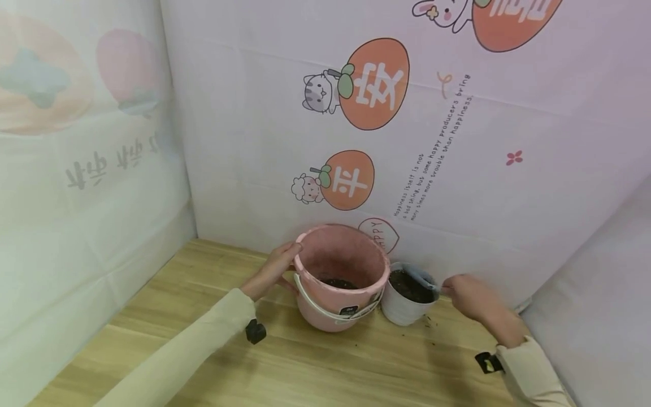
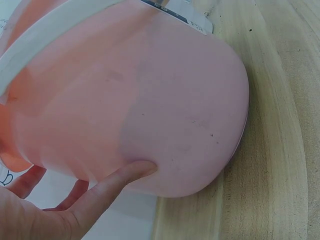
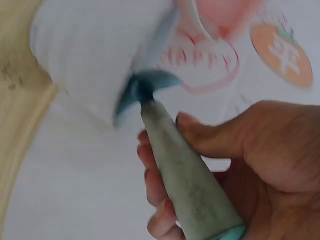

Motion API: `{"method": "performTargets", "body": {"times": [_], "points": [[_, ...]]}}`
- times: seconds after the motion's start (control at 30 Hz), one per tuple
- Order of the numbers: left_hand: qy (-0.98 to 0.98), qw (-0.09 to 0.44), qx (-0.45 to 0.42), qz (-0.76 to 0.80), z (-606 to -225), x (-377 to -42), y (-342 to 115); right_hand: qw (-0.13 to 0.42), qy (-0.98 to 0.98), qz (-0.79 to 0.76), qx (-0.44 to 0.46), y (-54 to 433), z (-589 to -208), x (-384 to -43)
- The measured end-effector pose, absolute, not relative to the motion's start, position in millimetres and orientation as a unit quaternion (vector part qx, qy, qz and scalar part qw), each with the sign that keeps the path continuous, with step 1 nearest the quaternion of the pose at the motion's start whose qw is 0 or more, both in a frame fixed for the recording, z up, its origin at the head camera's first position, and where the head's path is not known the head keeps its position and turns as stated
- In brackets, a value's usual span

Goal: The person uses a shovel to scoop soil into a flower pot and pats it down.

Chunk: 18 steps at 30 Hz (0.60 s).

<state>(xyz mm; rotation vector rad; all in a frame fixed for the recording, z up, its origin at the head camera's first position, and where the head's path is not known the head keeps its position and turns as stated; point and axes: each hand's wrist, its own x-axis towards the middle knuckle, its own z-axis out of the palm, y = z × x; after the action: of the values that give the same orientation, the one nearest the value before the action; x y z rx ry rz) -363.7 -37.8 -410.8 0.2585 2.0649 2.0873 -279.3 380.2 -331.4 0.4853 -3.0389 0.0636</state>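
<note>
My left hand rests against the left side of a pink bucket with dark soil in its bottom. In the left wrist view the thumb lies straight along the bucket's lower wall, and the other fingers reach behind the curve. My right hand grips a hand trowel by its pale grey-green handle. The trowel's blue-grey blade is tilted over a white pot of dark soil, overlapping its rim in the head view. In the right wrist view the blade is blurred.
Bucket and pot stand side by side on a wood-grain table, close to a printed white back cloth. Soil crumbs lie scattered near the pot. White side cloths enclose the table; the bucket's pale handle hangs down in front.
</note>
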Motion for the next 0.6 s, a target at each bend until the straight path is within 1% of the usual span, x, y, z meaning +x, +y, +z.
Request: {"method": "performTargets", "body": {"times": [0.1,0.23,0.33,0.43,0.6], "points": [[0.699,0.092,0.087,0.704,-411,-363,-39,0.036,-0.988,0.025,0.151,365,-342,-281],[0.696,0.101,0.082,0.706,-412,-363,-40,0.032,-0.987,0.054,0.151,356,-349,-281],[0.693,0.108,0.078,0.708,-412,-363,-41,0.023,-0.982,0.072,0.170,357,-346,-279],[0.693,0.103,0.086,0.708,-412,-362,-41,0.030,-0.977,0.066,0.199,365,-338,-277],[0.693,0.103,0.106,0.705,-412,-363,-41,0.083,-0.974,-0.014,0.212,385,-324,-275]]}}
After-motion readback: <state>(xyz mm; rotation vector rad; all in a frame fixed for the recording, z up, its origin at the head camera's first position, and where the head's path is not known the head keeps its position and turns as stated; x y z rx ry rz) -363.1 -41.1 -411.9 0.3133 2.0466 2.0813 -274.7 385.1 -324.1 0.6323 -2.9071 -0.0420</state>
